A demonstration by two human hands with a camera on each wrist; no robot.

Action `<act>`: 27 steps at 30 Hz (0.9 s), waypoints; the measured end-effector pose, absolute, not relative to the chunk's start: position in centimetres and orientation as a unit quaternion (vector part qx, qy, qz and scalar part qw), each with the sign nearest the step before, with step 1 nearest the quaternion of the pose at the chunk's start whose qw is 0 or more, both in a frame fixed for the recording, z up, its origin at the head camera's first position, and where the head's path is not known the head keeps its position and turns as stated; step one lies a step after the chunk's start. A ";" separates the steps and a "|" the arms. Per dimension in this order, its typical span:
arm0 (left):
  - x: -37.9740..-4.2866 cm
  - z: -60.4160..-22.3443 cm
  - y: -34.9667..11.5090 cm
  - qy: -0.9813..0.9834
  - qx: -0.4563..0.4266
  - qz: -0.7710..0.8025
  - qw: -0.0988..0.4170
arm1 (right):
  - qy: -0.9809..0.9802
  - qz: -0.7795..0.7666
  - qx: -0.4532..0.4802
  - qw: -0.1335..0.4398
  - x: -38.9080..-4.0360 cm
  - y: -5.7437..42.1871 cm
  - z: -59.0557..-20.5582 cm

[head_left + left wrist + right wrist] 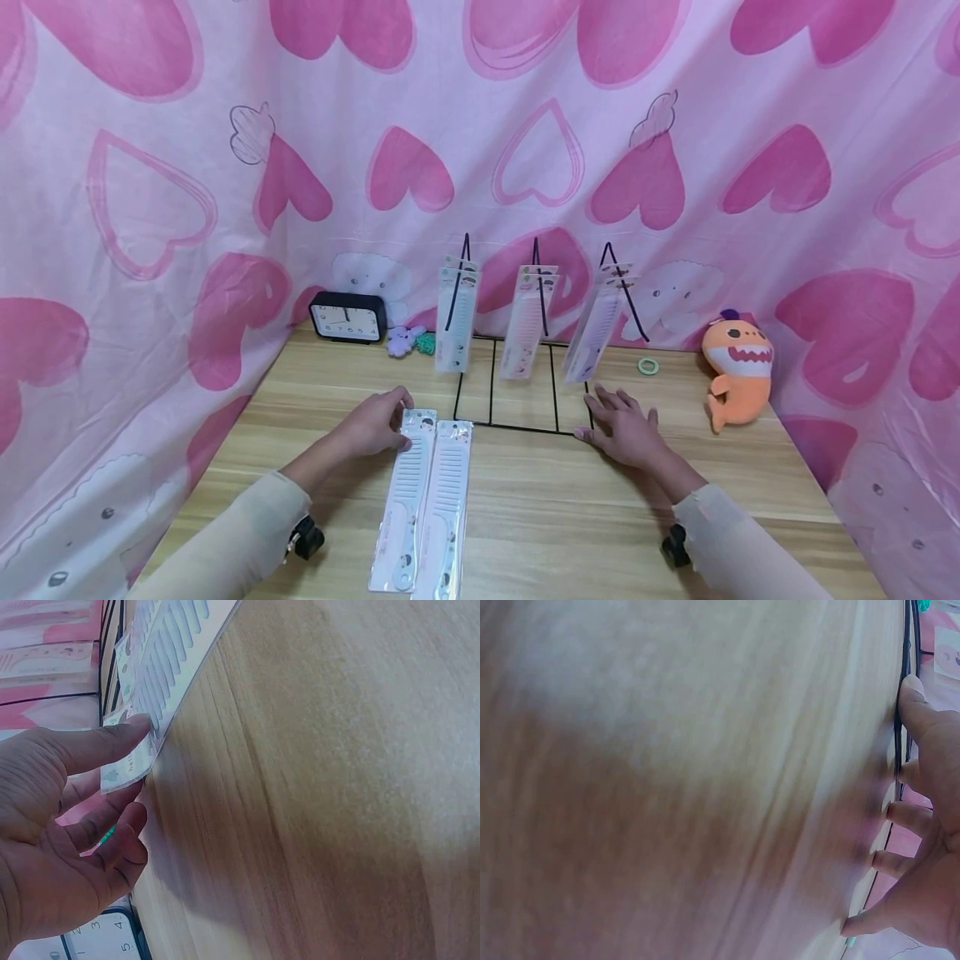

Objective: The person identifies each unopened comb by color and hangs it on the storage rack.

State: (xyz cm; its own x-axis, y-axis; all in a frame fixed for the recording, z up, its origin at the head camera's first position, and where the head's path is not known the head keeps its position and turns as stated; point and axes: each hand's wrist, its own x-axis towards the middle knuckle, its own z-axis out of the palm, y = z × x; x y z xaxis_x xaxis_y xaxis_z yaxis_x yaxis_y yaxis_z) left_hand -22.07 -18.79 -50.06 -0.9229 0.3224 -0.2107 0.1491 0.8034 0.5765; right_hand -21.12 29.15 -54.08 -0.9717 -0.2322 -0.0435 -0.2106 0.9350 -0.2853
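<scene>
Two white combs in clear packaging lie side by side on the table, the left packaged comb slightly overlapping the right packaged comb. My left hand pinches the top corner of the left one; in the left wrist view the thumb is over the package and a finger is beneath it. Spread fingers of my right hand rest at the front right corner of a black wire rack. On the rack's hooks hang bluish packaged combs, pink packaged combs and purple packaged combs.
At the back left stand a black clock, a small purple plush and a green ball-like item. A pale green ring lies right of the rack, near an orange plush shark. A pink heart-print curtain surrounds the table.
</scene>
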 end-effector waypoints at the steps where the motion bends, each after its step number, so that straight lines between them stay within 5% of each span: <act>1: -22.0 -50.1 -18.8 0.937 0.123 0.289 0.151 | 0.983 -0.141 -0.113 0.037 -21.1 29.1 -54.0; 27: -22.1 -50.8 -19.1 0.922 0.147 0.336 0.124 | 0.983 -0.141 -0.112 0.035 -20.9 28.9 -53.6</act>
